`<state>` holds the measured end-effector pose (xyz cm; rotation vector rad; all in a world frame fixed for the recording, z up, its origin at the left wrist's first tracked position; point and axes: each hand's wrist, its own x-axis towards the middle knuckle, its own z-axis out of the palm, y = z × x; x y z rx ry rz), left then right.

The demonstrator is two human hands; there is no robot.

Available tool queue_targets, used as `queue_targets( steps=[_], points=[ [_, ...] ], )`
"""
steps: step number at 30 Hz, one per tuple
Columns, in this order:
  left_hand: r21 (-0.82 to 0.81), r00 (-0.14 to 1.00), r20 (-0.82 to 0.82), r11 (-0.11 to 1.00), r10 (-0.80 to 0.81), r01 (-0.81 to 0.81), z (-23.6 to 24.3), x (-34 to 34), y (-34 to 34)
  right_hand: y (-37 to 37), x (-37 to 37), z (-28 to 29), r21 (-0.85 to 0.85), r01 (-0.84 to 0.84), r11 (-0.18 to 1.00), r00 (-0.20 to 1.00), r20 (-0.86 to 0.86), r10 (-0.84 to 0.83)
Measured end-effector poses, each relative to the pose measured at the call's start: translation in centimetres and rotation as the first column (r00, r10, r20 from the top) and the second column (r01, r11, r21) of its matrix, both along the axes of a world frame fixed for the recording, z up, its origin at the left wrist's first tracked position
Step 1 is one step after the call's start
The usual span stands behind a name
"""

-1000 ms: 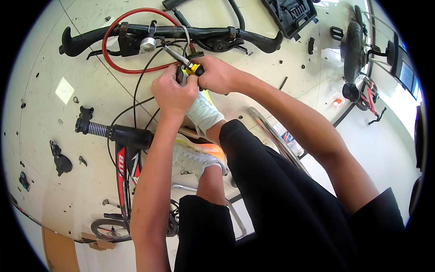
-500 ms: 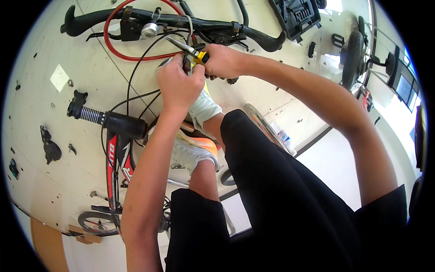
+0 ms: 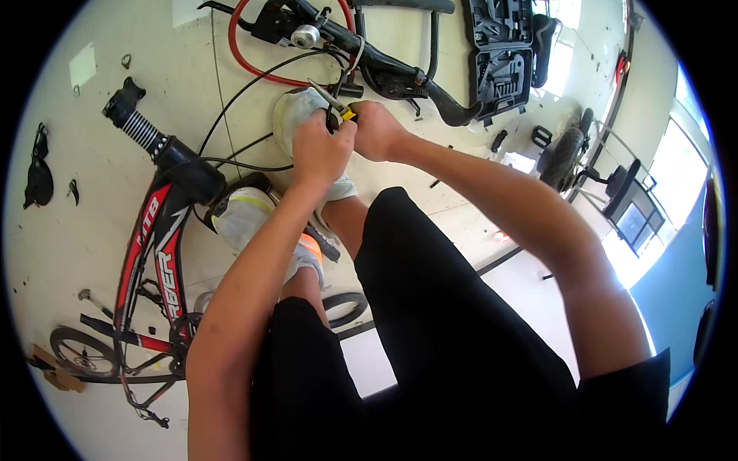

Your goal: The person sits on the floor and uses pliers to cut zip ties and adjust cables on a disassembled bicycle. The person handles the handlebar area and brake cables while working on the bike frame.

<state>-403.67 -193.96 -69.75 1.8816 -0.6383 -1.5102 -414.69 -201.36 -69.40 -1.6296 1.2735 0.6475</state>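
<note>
My right hand (image 3: 379,132) is closed round the yellow grips of long-nosed pliers (image 3: 329,95), whose metal jaws point up and to the left. Close beside it, my left hand (image 3: 321,154) pinches what looks like a thin black cable (image 3: 333,119), partly hidden by the fingers. Just beyond the hands lies a black bicycle handlebar (image 3: 369,55) with a silver bell (image 3: 305,36), brake levers and cables. A red cable loop (image 3: 234,37) curves round its left part. Whether the plier jaws touch a cable, I cannot tell.
A red and black bicycle frame (image 3: 161,253) lies at the left, its fork tube up. At the far right are an opened black tool case (image 3: 498,69), a loose pedal (image 3: 541,136) and a wheel (image 3: 567,154). Small dark parts lie at the left. My shoes (image 3: 244,219) stand between.
The view has shifted, with the handlebar now higher and more tilted. My left foot has moved left, near the frame. Both hands keep their hold, close together.
</note>
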Motion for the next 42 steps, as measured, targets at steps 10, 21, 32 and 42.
queue_targets(
  steps=[10,21,32,42],
  points=[
    [0.202,1.000,0.014,0.979,-0.003,0.000,-1.5,0.6,-0.5,1.0,3.1,0.4,-0.129,-0.201,0.971,0.930,-0.337,0.148],
    [0.255,0.996,-0.058,0.964,-0.062,0.075,-2.4,1.5,-0.7,0.2,5.0,2.1,-0.137,-0.257,0.957,0.888,-0.423,0.178],
    [0.071,0.925,-0.376,0.997,0.049,-0.025,-1.4,2.8,-3.9,-2.8,-6.4,9.4,0.282,0.435,0.855,0.899,-0.189,-0.395],
    [0.078,0.506,0.721,0.781,-0.474,0.620,8.1,6.7,-3.3,2.5,-7.5,-0.2,-0.037,0.390,0.920,0.921,0.015,-0.390]
  ],
)
